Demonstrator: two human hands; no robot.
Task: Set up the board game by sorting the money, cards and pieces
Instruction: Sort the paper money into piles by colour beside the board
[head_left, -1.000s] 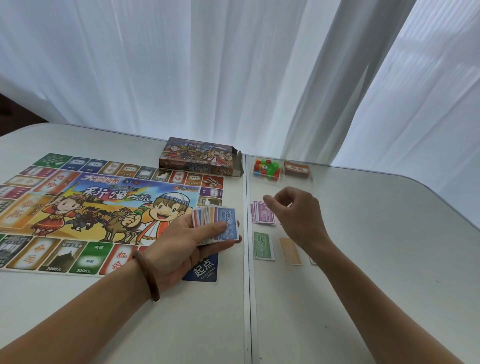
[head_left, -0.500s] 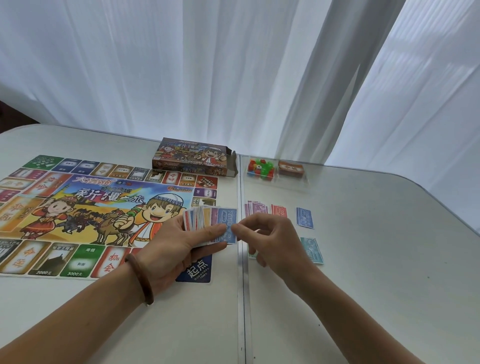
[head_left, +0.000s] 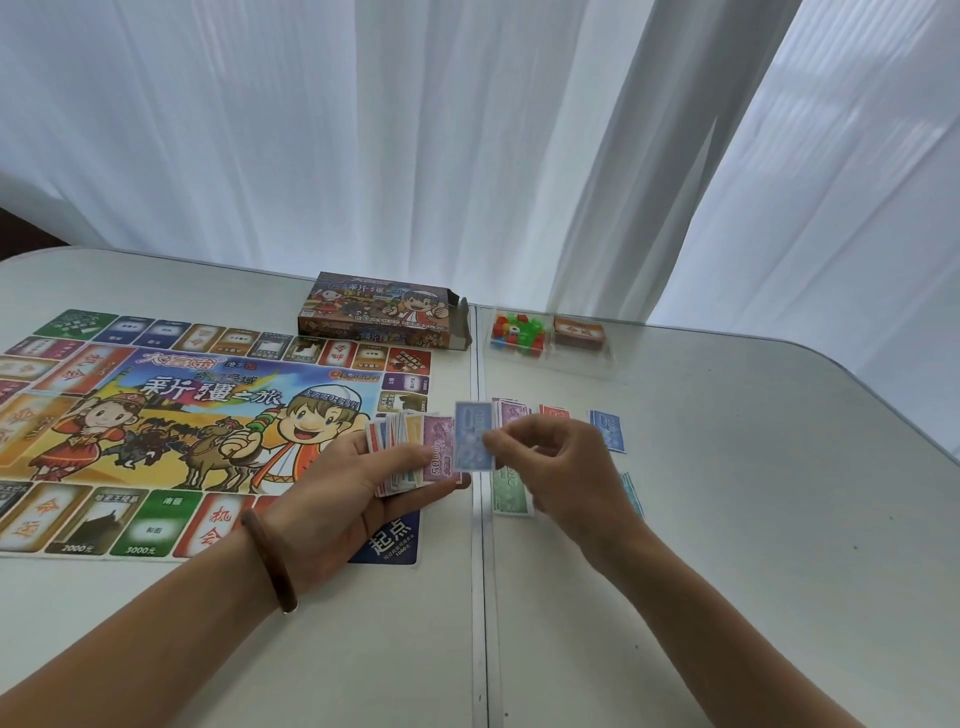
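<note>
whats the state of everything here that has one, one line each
left hand, grips fanned money stack
money stack, fanned, purple 5000 note on top
right hand, pinches one blue note
blue note, held above the table beside the stack
game box, lying flat, right end flap open
game board, unfolded flat on the table
clear tray, holds coloured pieces and a card deck
green pile, flat on the table

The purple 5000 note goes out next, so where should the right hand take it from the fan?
Probably a pinch grip on the purple note at its free top edge, coming from the right. The left hand pins its lower part with the thumb, and the fan spreads leftward beneath it. The right hand now pinches a blue note.
</note>
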